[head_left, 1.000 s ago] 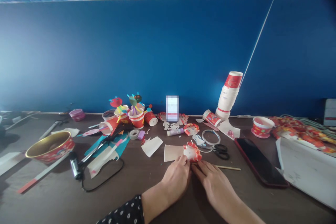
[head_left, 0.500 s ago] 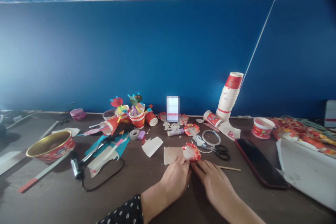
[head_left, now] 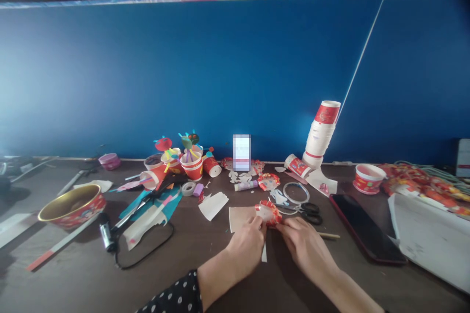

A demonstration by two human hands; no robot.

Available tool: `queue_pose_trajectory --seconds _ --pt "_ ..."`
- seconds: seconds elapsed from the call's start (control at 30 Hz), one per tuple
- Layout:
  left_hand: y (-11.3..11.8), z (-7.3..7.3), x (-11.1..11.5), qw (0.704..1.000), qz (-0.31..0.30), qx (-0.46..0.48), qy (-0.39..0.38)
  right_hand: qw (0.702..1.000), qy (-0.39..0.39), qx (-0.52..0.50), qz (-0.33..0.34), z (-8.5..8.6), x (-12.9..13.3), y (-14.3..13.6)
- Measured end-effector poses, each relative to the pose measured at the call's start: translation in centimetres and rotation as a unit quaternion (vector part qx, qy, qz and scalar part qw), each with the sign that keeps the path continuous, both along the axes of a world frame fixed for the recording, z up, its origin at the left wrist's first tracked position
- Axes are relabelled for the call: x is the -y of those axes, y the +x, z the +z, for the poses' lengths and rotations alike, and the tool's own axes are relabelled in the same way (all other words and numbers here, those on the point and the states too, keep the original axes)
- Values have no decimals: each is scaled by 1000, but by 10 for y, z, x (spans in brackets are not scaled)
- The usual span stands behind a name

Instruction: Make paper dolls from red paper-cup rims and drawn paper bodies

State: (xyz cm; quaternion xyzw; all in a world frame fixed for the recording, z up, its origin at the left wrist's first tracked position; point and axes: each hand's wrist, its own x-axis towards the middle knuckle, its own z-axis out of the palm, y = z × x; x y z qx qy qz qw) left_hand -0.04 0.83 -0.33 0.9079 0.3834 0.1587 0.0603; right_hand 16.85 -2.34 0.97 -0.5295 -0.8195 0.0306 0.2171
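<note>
A round red-and-white paper piece (head_left: 269, 212) lies between my hands at the near middle of the table. My left hand (head_left: 248, 240) is closed at its lower left edge, fingers curled onto it. My right hand (head_left: 304, 239) touches its lower right edge with fingertips pressed together. Under and left of the piece is a pale paper rectangle (head_left: 238, 216). A narrow white strip (head_left: 264, 252) shows below my left fingers. Scissors (head_left: 310, 212) with black handles and a wooden stick (head_left: 329, 236) are close to my right hand.
Left are a gold-rimmed bowl (head_left: 71, 204), a glue gun (head_left: 106, 232) with its cord, and paper cups (head_left: 191, 168). At the back stand a phone (head_left: 242, 152) and a leaning cup stack (head_left: 318, 139). A dark phone (head_left: 367, 227) lies right, beside white sheets (head_left: 433, 239).
My right hand has shifted slightly right and its fingers have drawn together at the paper piece's edge. The white strip has come into view below my left hand.
</note>
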Motion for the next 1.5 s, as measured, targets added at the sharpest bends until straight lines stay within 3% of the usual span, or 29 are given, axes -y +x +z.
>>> queue_pose_trajectory --seconds 0.1,0.37,0.63,1.0,1.27,1.5 --pt "2 6 -3 998 54 -14 -27 1000 -1 -16 -4 0 -5 4" --pt "13 -7 -16 996 75 -18 32 999 27 -18 -28 0 -6 2" --pt "10 1 -12 997 70 17 20 997 58 33 -46 -2 -7 3" --pt "11 -7 -15 997 60 45 20 997 41 47 -41 1 -6 7" --pt "12 -3 -11 997 56 39 31 994 24 84 -73 3 -3 20" --pt "14 -10 -14 995 69 8 65 997 -8 39 -69 0 -1 18"
